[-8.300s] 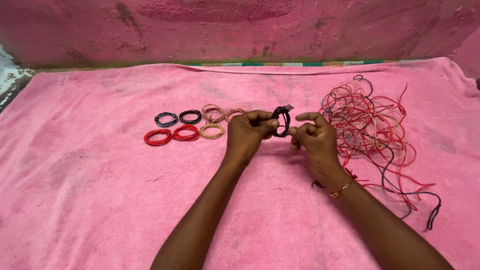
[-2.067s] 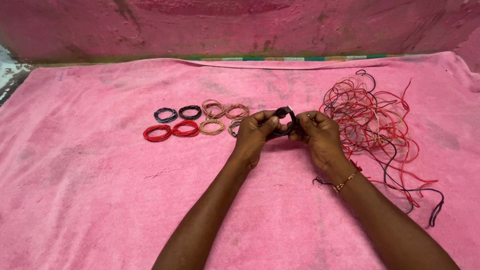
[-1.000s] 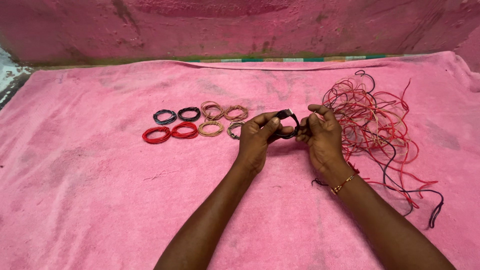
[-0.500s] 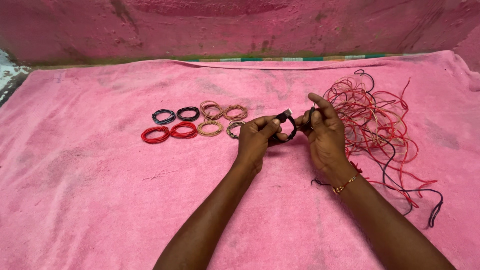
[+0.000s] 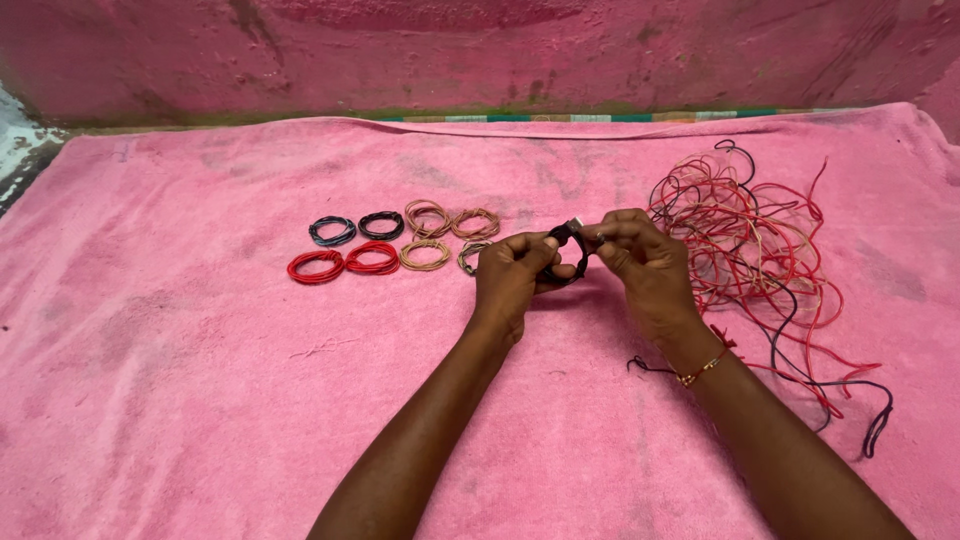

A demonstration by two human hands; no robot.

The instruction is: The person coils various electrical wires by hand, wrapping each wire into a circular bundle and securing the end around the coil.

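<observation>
Black wire, wound into a small coil (image 5: 568, 258), sits right between the two hands, lifted just above the pink towel (image 5: 180, 400) at mid-frame. Left hand (image 5: 512, 282) has its thumb and fingers pressed onto the near-left side of the coil, pinching it firmly. Right hand (image 5: 645, 262) meets it from the other side, fingertips closed together on the wire's pale loose end at the top of the ring, with a thin gold bracelet (image 5: 704, 366) showing at the wrist. Both hands are touching the same coil, knuckles nearly meeting.

Off to the left on the towel lie finished coils in two rows: a grey-black coil (image 5: 332, 231) and a black coil (image 5: 380, 225) at the back with two tan coils (image 5: 452, 220) beside them; in front, two red coils (image 5: 344, 264), a tan coil (image 5: 424, 254), and a mixed-colour coil (image 5: 470, 257) just beside the left hand's knuckles.

To the right, well spread out, a loose tangle of wires (image 5: 750, 240), red, tan and black, sprawls across the towel, its strands trailing toward the right forearm. Behind it all stands a stained pink wall (image 5: 480, 50).
</observation>
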